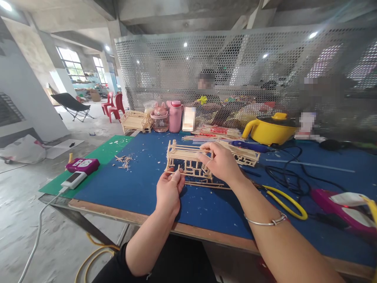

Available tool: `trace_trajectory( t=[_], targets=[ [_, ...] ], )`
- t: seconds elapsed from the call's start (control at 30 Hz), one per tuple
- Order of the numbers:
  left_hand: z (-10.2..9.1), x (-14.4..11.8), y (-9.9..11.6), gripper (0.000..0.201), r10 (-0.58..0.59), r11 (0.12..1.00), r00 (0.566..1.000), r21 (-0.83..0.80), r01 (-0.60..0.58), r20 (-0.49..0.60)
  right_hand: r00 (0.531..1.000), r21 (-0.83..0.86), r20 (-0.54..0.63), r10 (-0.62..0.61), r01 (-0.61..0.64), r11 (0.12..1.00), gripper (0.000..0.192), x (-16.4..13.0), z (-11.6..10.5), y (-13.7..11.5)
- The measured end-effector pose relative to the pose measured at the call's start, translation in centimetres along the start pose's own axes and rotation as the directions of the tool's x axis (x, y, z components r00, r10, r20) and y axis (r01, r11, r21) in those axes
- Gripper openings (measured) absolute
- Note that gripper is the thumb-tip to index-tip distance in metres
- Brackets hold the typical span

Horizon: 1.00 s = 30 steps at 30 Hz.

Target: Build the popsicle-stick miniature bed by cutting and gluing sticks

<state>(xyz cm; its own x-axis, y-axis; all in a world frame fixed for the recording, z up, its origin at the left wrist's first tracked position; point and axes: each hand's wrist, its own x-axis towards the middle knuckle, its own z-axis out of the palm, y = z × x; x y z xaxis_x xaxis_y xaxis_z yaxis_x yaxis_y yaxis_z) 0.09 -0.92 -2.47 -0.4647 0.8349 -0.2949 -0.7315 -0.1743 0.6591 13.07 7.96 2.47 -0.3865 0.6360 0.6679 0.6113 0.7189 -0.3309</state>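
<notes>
Both hands clamp a stick model frame [188,163]: left hand [168,192] pinches its lower edge, right hand [220,163] grips the top rail, steadying it upright on the blue worktop [132,184].

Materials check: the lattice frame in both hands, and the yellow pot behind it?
Lattice frame: looks like thin bare wood sticks, pale and matte, with similar shavings nearby. Yellow pot: smooth glossy shell, probably plastic or enamelled metal; cannot tell which.

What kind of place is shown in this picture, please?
Probably a craft workshop in an unfinished concrete hall: both hands hold a small wooden stick model on a blue work mat, behind a perforated metal screen.
</notes>
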Motion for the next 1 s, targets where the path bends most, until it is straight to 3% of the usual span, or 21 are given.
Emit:
trace_trajectory(
  t=[0.2,0.37,0.5,0.6,0.7,0.83,1.0],
  targets=[
    [-0.1,0.0,0.0,0.013,-0.001,1.000,1.000,-0.013,0.001,-0.006,0.958,-0.058,-0.234,-0.164,0.155,0.986,0.035,0.0,-0.6,-0.1],
    [-0.1,0.0,0.0,0.012,0.002,1.000,1.000,-0.022,-0.002,0.001,0.942,-0.148,-0.093,-0.324,0.309,0.940,0.041,-0.4,0.0,-1.2],
    [-0.2,0.0,0.1,0.012,0.009,0.999,1.000,-0.034,-0.008,0.027,0.910,-0.113,-0.033,-0.414,0.408,0.906,0.031,-1.0,0.2,-2.9],
    [-0.2,0.0,0.1,0.013,0.003,1.000,1.000,-0.029,-0.002,0.015,0.931,-0.059,-0.181,-0.316,0.310,0.949,0.026,-1.2,-0.4,-3.2],
    [-0.1,-0.1,0.1,0.013,-0.005,1.000,1.000,-0.030,0.005,-0.001,0.932,0.057,-0.351,-0.090,0.117,0.991,0.026,-1.0,-0.7,-2.0],
    [-0.1,-0.1,0.2,0.013,-0.011,0.999,1.000,-0.031,0.011,0.004,0.881,0.298,-0.448,0.152,-0.013,0.954,0.029,-0.3,-0.4,0.1],
    [-0.2,-0.1,0.1,0.013,-0.006,1.000,1.000,-0.022,0.006,-0.003,0.784,0.415,-0.554,0.280,-0.031,0.909,0.020,0.8,-1.1,1.7]
  ],
)
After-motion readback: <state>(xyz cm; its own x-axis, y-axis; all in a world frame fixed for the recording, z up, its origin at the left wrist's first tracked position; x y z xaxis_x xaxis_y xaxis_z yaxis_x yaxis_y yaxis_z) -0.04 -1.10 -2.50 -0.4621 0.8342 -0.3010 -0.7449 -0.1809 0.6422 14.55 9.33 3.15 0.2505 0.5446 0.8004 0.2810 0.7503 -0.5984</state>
